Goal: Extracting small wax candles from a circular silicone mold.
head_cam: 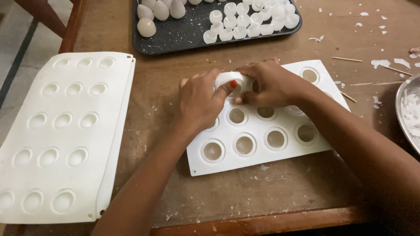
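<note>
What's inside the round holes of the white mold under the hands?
The open holes of the white mold each hold a pale, waxy filling. The left hand and right hand fold up its far edge, hiding some holes, so their contents cannot be seen.

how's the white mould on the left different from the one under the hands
The left mould lies flat and untouched, while the mould under the hands has its far edge bent up by the left hand and right hand. The left mould shows shallow oval dimples; the other shows round cups with raised rims. The left one looks larger. Both are white, flexible-looking trays on the wooden table.
</note>
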